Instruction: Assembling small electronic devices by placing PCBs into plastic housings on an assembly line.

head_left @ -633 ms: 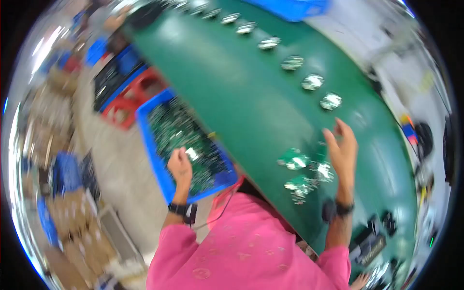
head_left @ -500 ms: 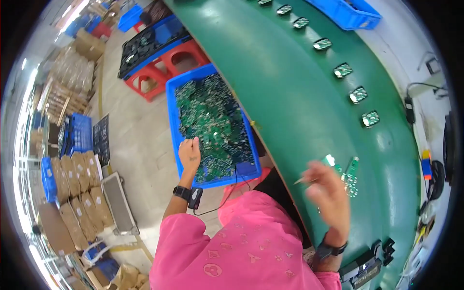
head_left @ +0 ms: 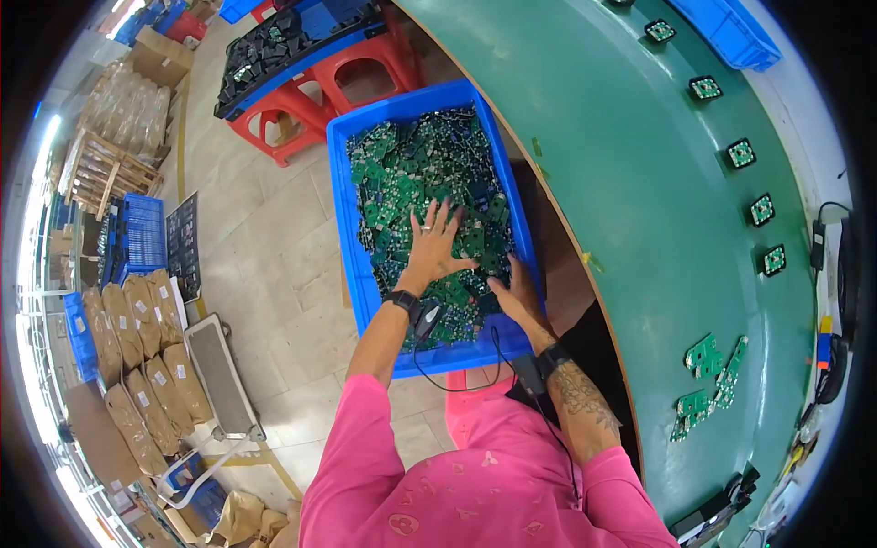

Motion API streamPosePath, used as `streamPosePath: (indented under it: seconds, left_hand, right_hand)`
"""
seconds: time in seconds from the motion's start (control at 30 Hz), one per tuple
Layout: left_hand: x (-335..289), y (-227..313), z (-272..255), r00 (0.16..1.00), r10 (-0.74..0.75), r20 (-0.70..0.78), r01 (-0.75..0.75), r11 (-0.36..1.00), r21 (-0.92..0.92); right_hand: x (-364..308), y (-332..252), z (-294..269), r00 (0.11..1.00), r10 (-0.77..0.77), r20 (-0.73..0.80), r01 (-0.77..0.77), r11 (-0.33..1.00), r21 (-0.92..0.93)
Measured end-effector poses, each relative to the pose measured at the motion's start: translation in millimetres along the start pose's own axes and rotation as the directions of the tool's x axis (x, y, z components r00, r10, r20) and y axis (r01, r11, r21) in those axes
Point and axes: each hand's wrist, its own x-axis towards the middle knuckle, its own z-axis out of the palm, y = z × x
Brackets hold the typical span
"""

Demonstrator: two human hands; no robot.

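A blue plastic bin (head_left: 343, 196) is heaped with loose green circuit boards (head_left: 397, 169). My left hand (head_left: 433, 251) lies over the middle of the heap, open, its fingers spread and a ring on one of them. Close to the bin's right wall is my right hand (head_left: 523, 300), reaching in among the boards with thumb and fingers apart. Its fingertips are partly hidden, and nothing shows between them. On the green table to the right, several loose green boards (head_left: 703, 356) lie in a small group.
Small black-edged units with boards (head_left: 742, 153) stand in a curved row along the table (head_left: 585, 128). A blue crate (head_left: 731, 36) sits at its far end. Beyond the bin, red stools (head_left: 283, 119) carry a tray of black parts (head_left: 274, 55). A flat trolley (head_left: 222, 379) stands at left.
My right hand has moved left from above the table down into the bin. My left hand has gone from closed at the bin's left side to spread over the boards. The view has shifted.
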Motion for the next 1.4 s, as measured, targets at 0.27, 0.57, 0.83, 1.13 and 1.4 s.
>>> streamPosePath:
  seconds: [0.27,0.57,0.83,1.13,1.4]
  left_hand:
    - [27.7,9.2,25.1,0.975,-0.055,0.214,0.059,0.998,-0.013]
    - [-68.7,9.2,53.5,0.993,-0.119,-0.011,0.115,0.976,-0.185]
    - [-119.2,36.3,34.6,0.882,-0.461,-0.1,0.44,0.881,-0.175]
    - [-105.8,74.8,84.1,0.187,-0.963,0.195,0.722,0.0,-0.692]
    - [-115.4,70.4,88.4,0.114,-0.987,0.115,0.533,-0.037,-0.845]
  right_hand:
    - [60.2,3.1,5.4,0.976,-0.202,0.082,0.218,0.923,-0.318]
    - [-8.4,-10.2,37.2,0.979,-0.189,0.082,0.203,0.951,-0.234]
    - [3.9,13.2,15.3,0.956,-0.232,-0.181,0.184,0.951,-0.25]
    - [14.5,21.8,30.0,0.987,0.135,0.089,-0.144,0.984,0.106]
    - [-39.0,-21.5,65.5,0.991,0.056,0.123,-0.079,0.979,0.19]
